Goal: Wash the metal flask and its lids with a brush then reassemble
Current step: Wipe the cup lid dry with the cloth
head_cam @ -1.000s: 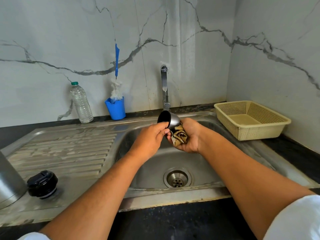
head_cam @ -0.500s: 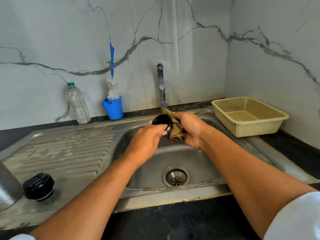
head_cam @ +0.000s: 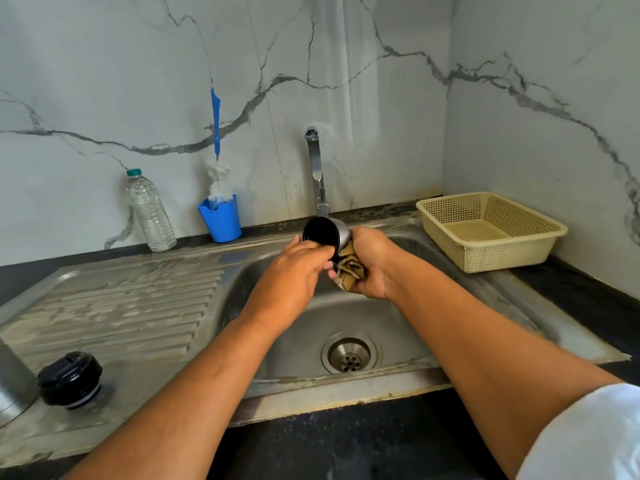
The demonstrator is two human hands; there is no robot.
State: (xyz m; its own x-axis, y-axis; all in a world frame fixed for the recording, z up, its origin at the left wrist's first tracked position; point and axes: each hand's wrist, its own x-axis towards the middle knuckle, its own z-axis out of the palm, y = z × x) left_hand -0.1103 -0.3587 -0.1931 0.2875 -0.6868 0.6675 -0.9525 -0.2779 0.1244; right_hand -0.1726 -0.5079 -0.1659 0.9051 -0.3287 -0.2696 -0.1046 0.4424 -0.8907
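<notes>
Grips meet over sink (head_cam: 398,323): left hand (head_cam: 298,268) pinches cup lid (head_cam: 322,232), right hand (head_cam: 372,265) clutches cloth (head_cam: 349,268) against it.

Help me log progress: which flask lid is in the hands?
The steel cup lid, black inside, held over the sink; the black stopper lid sits alone on the drainboard.

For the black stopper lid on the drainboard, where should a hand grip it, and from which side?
Grip the black stopper lid round its wide top, coming from above: it sits upright on the drainboard, with the flask body close beside it.
</notes>
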